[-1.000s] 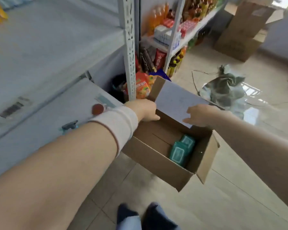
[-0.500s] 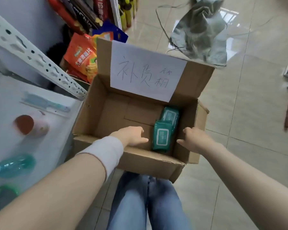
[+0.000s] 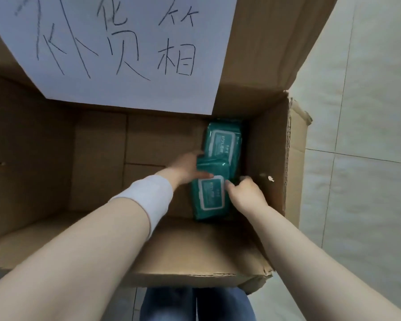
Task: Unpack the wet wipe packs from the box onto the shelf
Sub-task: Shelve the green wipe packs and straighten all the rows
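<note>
- Both hands have gone from the near rim down into the open brown corrugated cardboard box [image 3: 44, 158], and the view has closed in so the box fills most of the picture; the shelf and the goods seen earlier are out of sight.
- Left hand [image 3: 185, 167], with a white band at the wrist, lies against the left edge of the nearer teal soft plastic wet wipe pack [image 3: 210, 195]; its fingers reach along the pack's upper left, partly blurred, so I cannot tell how tightly they press.
- Right hand [image 3: 245, 193] meets the same pack on its right edge, fingers curled onto the film beside the white-bordered label.
- That pack sits tilted in the box's right part, overlapping a second teal wet wipe pack [image 3: 223, 140] that lies flat farther back against the right wall.
- Each pack is a pillow-shaped pouch of glossy, creased film with a rounded rectangular lid patch.
- White paper sheet [image 3: 125, 54] with handwritten dark characters covers the raised far flap.
- Box edges look frayed and dented at the right corners.
- Pale glossy tiled floor [image 3: 368, 135] lies to the right, and blue denim legs [image 3: 195, 304] show below the box.
</note>
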### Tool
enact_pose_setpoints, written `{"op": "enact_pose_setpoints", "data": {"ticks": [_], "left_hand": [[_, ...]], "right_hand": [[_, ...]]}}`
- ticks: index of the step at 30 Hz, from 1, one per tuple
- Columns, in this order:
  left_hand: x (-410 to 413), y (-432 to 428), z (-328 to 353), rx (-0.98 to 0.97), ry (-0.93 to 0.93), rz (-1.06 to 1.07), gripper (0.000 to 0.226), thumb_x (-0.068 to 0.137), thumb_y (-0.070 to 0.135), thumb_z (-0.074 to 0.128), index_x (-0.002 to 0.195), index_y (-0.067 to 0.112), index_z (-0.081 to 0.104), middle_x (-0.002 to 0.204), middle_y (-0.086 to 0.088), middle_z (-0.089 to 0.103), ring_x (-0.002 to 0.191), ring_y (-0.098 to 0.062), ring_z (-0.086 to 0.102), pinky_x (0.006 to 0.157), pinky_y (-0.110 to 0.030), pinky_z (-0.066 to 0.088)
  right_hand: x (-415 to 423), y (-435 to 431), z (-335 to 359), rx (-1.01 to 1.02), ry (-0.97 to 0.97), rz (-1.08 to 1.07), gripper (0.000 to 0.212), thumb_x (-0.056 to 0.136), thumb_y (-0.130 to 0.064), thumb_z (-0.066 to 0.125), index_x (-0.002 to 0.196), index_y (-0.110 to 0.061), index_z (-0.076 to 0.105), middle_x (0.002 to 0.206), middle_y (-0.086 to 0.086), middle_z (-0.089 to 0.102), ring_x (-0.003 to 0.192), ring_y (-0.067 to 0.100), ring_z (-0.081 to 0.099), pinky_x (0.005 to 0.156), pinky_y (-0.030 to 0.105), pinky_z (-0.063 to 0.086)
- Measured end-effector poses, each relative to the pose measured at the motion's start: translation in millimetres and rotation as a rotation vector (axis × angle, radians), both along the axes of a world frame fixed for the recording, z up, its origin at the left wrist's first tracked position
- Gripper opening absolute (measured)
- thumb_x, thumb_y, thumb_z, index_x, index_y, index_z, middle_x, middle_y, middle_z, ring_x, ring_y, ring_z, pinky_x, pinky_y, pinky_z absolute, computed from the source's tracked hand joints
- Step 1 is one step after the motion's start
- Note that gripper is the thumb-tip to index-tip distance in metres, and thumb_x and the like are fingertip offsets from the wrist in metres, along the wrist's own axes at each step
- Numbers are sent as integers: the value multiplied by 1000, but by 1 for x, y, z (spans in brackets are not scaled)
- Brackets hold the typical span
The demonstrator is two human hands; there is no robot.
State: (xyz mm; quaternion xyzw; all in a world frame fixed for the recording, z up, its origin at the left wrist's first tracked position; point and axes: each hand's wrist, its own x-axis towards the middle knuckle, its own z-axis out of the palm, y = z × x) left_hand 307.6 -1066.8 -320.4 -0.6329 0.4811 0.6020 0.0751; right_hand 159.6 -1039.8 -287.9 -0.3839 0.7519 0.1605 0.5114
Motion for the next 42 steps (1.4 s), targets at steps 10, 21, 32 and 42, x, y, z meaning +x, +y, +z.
{"op": "enact_pose_setpoints", "data": {"ticks": [10, 21, 32, 42], "left_hand": [[70, 9, -23, 83, 106, 107, 19, 81, 21, 71, 98, 23, 65, 91, 11, 67, 85, -3, 61, 82, -20, 45], [101, 0, -51, 270, -11, -104, 83, 68, 36, 79, 138, 11, 41, 135, 0, 53, 116, -13, 54, 99, -20, 38], [130, 36, 14, 96, -28, 26, 35, 68, 29, 81, 98, 19, 67, 91, 6, 71, 85, -8, 66, 78, -24, 51], [176, 111, 219, -112, 89, 397, 15, 74, 20, 76, 86, 28, 68, 85, 12, 72, 78, 0, 67, 71, -16, 52]], "right_hand": [[11, -23, -45, -51, -4, -419, 54, 93, -37, 52, 129, 3, 45, 131, 20, 53, 118, 35, 53, 91, 35, 43], [22, -14, -77, -42, 50, -640, 57, 75, -33, 76, 114, 4, 57, 121, 18, 62, 108, 31, 61, 75, 29, 43], [29, -6, -31, -121, -11, -664, 57, 70, -39, 78, 113, -5, 63, 116, 11, 66, 103, 28, 64, 89, 33, 51], [41, 27, 133, -378, -26, -574, 54, 76, -32, 75, 121, -7, 58, 122, 9, 63, 103, 22, 61, 83, 30, 48]]}}
